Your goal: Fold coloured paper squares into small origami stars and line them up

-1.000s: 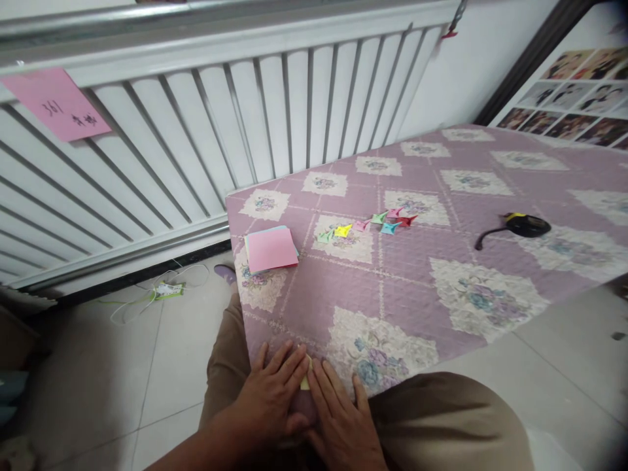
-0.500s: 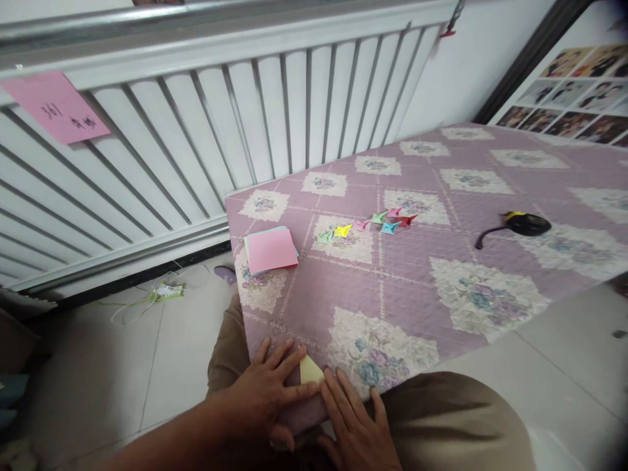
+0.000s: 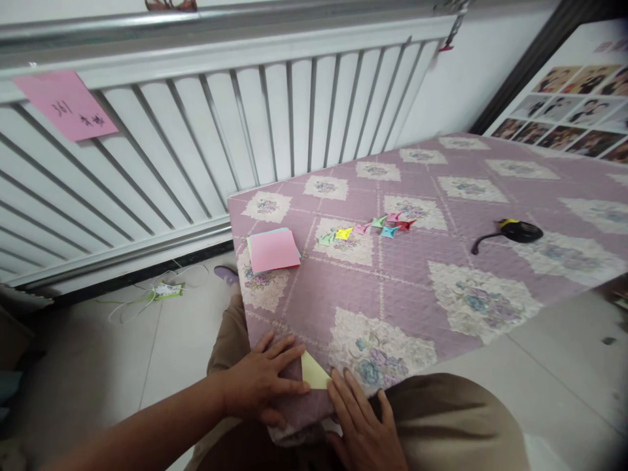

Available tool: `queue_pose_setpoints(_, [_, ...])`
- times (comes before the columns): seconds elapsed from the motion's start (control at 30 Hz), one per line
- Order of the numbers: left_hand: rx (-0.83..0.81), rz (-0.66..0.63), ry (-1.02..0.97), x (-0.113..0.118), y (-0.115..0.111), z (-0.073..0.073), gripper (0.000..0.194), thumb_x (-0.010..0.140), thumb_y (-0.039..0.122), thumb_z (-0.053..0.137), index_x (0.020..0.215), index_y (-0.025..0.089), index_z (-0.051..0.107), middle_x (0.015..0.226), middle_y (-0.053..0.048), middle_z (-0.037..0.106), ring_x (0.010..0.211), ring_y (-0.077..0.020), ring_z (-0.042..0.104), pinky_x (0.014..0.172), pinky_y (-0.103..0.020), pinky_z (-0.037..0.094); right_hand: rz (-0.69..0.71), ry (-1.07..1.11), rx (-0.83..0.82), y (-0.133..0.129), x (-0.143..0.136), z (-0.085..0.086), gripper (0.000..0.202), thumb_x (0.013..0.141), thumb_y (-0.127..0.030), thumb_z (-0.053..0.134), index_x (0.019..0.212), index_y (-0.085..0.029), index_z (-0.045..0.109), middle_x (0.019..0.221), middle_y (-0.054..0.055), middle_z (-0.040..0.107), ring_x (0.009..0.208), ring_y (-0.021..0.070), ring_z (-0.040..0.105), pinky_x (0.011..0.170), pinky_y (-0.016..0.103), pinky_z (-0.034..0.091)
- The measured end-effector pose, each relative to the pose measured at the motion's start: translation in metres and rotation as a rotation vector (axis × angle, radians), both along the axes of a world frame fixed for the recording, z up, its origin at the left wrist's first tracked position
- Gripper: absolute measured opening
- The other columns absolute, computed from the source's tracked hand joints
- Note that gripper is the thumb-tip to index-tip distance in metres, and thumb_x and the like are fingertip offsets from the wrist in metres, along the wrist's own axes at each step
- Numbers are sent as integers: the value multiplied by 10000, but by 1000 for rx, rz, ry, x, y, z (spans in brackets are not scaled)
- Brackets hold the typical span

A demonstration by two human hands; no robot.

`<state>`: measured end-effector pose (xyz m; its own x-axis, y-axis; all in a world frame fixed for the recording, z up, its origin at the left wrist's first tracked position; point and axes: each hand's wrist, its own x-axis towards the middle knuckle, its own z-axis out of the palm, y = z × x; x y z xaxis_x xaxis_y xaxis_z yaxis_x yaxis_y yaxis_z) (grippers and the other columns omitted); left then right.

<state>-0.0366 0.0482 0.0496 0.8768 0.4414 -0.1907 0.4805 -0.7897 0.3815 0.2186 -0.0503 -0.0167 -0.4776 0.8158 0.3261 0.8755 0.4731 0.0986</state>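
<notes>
A pale yellow sheet of paper (image 3: 313, 373), folded into a triangle, lies flat near the table's front corner. My left hand (image 3: 265, 378) rests on its left side with the fingers spread. On the right, my right hand (image 3: 360, 415) lies with outstretched fingers, its fingertips at the triangle's right point. Part of the paper's left side may be under my left fingers. Farther up the table sits a stack of coloured paper (image 3: 275, 250), pink on top. Several small folded paper pieces (image 3: 344, 233) in green, yellow, pink, blue and red stand to the right of the stack.
A purple flowered cloth (image 3: 338, 288) covers the table. Toward the right lies a black object with a curved stem (image 3: 521, 231). A white radiator (image 3: 220, 131) stands behind, bearing a pink note (image 3: 69, 108). White cables (image 3: 157, 294) lie on the floor at left.
My left thumb has shifted left and lower, and more of the yellow triangle shows between my hands. My right hand has slid slightly right. The view has tilted a little.
</notes>
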Motion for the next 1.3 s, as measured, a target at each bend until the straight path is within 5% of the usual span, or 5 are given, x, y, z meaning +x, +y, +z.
queue_pose_setpoints(0.47, [-29,113,-22,-4,-9,-8,809,648,452,802,1359,444,417,1561,-45,-155,1373,-495,77,1023,-709,71,-158,122,-161,-11,3,-4,494,825,-312,496,1318,-287,488,1365,34,529,1220,286,493,939,490,328])
queue_pose_setpoints(0.77, [71,222,-100,-7,-30,-31,732,683,338,792,1329,428,459,1578,-53,-15,1377,-441,139,1040,-677,107,-323,400,-244,15,-13,18,357,865,-370,505,1215,-322,555,1223,39,633,1131,280,557,993,545,268])
queue_pose_setpoints(0.97, [123,430,-263,-1,-59,-45,598,722,179,698,1282,303,528,1471,-114,351,1308,-342,357,1056,-565,285,-324,510,-267,24,-26,14,209,806,-277,551,994,-324,630,1149,14,663,1125,290,551,1002,597,191])
queue_pose_setpoints(1.17, [-6,795,-532,17,-76,-37,561,757,87,554,1296,220,471,1284,-105,537,1171,-240,525,990,-391,449,-259,535,-301,20,-30,19,127,775,-172,513,783,-274,588,1143,-7,658,1136,267,540,1005,595,173])
queue_pose_setpoints(1.3, [-104,753,-638,33,-69,-26,510,717,34,521,1197,206,532,1199,-93,570,1080,-206,568,921,-329,482,-214,544,-298,18,-39,22,155,772,-141,507,796,-276,579,1068,-17,675,1092,254,565,1005,601,187])
